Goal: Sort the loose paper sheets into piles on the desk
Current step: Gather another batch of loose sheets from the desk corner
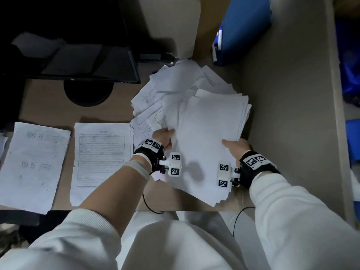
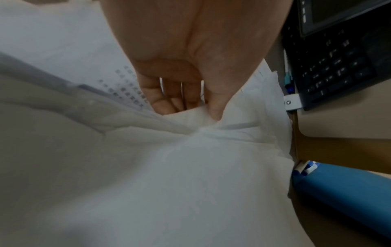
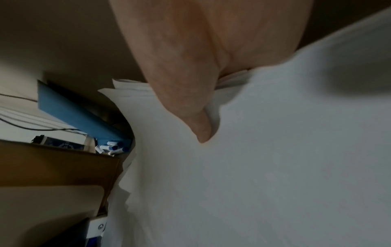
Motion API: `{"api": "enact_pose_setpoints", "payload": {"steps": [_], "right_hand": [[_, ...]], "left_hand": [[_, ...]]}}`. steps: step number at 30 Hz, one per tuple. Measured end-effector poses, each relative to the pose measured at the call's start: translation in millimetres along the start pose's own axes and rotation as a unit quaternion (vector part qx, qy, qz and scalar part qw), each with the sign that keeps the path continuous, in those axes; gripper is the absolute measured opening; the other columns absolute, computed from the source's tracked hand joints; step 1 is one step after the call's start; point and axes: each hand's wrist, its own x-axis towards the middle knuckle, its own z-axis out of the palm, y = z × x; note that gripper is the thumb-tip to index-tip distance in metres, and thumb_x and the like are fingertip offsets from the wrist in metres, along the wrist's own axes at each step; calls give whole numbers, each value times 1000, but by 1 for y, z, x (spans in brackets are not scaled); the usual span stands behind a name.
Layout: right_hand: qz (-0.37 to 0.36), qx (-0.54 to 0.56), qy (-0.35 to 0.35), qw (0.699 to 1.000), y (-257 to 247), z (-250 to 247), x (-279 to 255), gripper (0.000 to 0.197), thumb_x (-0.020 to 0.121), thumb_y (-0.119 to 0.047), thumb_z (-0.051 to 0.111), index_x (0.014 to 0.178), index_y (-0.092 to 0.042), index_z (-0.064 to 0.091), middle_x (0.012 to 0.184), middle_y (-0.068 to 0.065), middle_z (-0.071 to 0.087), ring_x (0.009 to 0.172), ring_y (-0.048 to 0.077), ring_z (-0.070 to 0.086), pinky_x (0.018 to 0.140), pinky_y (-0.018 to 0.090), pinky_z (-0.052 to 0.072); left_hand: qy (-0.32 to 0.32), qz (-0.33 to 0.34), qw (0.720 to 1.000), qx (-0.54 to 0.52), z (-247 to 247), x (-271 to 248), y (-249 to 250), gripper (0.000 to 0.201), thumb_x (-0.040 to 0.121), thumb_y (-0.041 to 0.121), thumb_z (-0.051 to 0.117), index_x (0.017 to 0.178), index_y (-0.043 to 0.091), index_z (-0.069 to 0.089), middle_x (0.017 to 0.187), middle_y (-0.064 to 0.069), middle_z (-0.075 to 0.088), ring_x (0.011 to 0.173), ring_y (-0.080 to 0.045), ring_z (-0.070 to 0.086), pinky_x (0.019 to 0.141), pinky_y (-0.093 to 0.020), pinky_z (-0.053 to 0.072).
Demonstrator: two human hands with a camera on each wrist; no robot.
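The desk (image 1: pixel 109 112) carries a dark monitor (image 1: pixel 87 63) at the back left and a blue folder (image 1: pixel 245 30) at the back right. A loose heap (image 1: pixel 175 84) of sheets spreads in the middle. Two sorted piles lie at the near left: one (image 1: pixel 33 166) outermost, a form pile (image 1: pixel 101 160) just beside it. A thick stack (image 1: pixel 210 133) is held over the desk's near right. The right hand (image 1: pixel 236 148) clamps its right edge, thumb on top. The left hand (image 1: pixel 163 136) pinches its left edge.
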Motion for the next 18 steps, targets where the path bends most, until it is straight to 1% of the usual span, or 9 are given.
{"api": "enact_pose_setpoints", "payload": {"steps": [3,6,8,10,11,13,14,16,18], "right_hand": [[17,38,10,999,1,0,2,70,92,-30,70,144,4,39,144,15,49,128,32,50,100,40,41],[3,93,41,995,-6,0,2,62,93,-34,68,138,2,47,128,9,56,114,26,54,89,33,40],[-7,106,46,993,-19,3,1,62,94,-36,66,138,2,45,124,8,56,114,26,55,89,34,42],[-18,114,45,992,-34,10,-2,63,95,-36,65,140,2,43,135,13,55,121,29,55,97,38,44],[-24,118,51,991,-42,13,-2,63,95,-35,65,141,2,43,139,15,54,123,30,54,100,39,43],[-25,128,57,990,-56,18,-4,62,95,-34,64,141,3,43,140,15,53,125,30,54,103,39,44],[-23,130,52,990,-62,19,-4,60,96,-33,62,141,2,43,139,12,53,124,30,54,102,38,44],[-18,105,38,994,-69,23,-2,52,99,-30,58,139,2,46,134,10,56,123,30,55,92,33,43],[-24,57,17,998,-69,28,-1,47,100,-25,53,137,4,49,136,19,56,124,35,55,84,33,43]], "left_hand": [[49,8,997,54,-3,14,-1,34,79,30,61,47,22,60,52,-7,56,50,-21,50,61,-30,45],[89,4,995,49,-15,11,-1,21,80,24,60,62,15,65,73,-15,66,65,-27,58,66,-37,52],[61,-5,994,92,-22,2,-2,14,89,17,59,89,8,70,97,-21,69,84,-34,63,71,-36,50],[26,-35,992,119,-27,-2,-11,32,98,6,50,127,-5,58,124,-24,63,101,-35,64,78,-33,53],[4,-54,992,116,-28,-5,-16,36,99,2,46,134,-8,51,129,-24,60,98,-32,64,83,-35,56],[-39,-81,991,99,-27,-13,-23,37,99,-2,45,134,-10,48,128,-25,62,91,-29,64,90,-40,57],[-56,-88,990,92,-27,-17,-25,35,99,-1,46,132,-10,50,127,-25,63,89,-28,64,89,-39,57],[-77,-87,989,87,-29,-26,-24,30,100,5,47,127,-7,55,123,-23,66,88,-27,66,82,-35,55],[-104,-90,984,110,-36,-33,-22,26,97,13,53,115,-3,63,110,-17,72,88,-25,72,87,-35,55]]}}
